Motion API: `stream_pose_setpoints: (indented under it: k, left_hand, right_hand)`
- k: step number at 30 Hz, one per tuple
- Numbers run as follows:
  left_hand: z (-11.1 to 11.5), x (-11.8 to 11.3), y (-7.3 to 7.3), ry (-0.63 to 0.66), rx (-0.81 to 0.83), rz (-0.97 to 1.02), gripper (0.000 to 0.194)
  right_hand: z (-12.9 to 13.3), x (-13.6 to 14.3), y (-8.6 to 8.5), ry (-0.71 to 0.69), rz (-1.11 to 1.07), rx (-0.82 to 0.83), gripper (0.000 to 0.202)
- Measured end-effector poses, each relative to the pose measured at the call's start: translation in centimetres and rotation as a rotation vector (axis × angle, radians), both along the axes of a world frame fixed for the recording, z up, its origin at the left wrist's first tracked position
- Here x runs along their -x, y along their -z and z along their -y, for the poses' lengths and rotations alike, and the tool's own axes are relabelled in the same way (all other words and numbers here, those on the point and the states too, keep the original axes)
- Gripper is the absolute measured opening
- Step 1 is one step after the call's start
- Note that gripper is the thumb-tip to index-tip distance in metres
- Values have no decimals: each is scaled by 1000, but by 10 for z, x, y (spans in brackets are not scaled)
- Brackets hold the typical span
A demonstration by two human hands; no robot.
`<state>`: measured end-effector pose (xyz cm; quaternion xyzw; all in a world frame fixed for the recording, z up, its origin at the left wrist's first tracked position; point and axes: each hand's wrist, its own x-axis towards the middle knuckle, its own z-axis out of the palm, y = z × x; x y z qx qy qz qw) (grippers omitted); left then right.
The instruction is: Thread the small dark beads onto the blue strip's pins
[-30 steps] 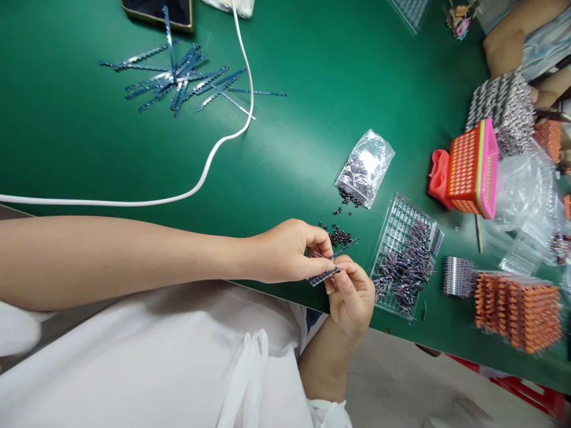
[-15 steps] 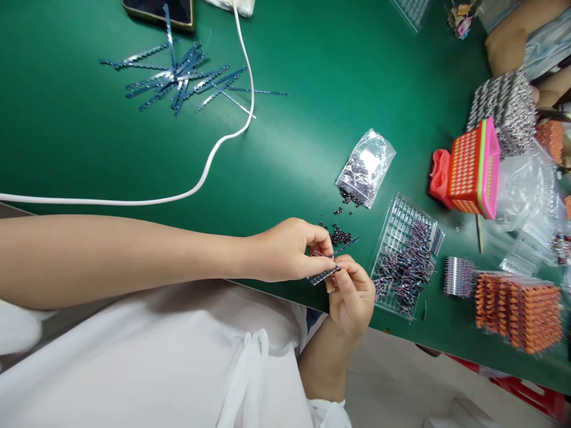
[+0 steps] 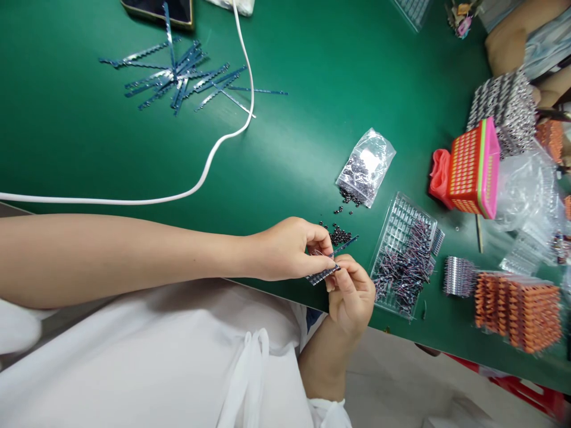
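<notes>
My left hand point(image 3: 289, 249) is closed, its thumb and fingers pinching a dark strip of small pieces point(image 3: 322, 276) with thin wires. From between the hands a narrow blue notched strip point(image 3: 345, 245) sticks out. My right hand point(image 3: 352, 294) meets it at the near right end, thumb and fingertips pressed together around a tiny dark piece too small to name. Just beyond the fingers lies a small heap of shiny black beads point(image 3: 340, 235). Right of the hands, a clear plastic tray point(image 3: 387, 235) holds many thin-legged dark pieces point(image 3: 408, 267).
A clear bag point(image 3: 368, 166) spills more beads. Blue notched strips point(image 3: 178, 77) lie scattered by a phone point(image 3: 163, 12) and a white cable point(image 3: 209, 160). To the right stand a stacked orange block point(image 3: 517, 312), a small grey block point(image 3: 459, 276) and colourful baskets point(image 3: 473, 169). Another person's arm point(image 3: 506, 44) rests at the far right.
Almost nothing differs. Both hands keep the same pinch at the same place, with the view shifted very slightly.
</notes>
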<state>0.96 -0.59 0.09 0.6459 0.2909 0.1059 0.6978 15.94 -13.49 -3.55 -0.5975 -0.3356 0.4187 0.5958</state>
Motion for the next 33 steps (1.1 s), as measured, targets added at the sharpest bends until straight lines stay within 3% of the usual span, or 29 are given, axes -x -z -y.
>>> stream_pose_setpoints:
  k: [17,33]
  left_hand:
    - [0,0,2,-1,-28,-8,10]
    - [-4,0,1,106,-42,26,13]
  right_hand:
    - [0,1,1,43,-12,27,8]
    - [-1,-9,-2,-74,-159,76,13]
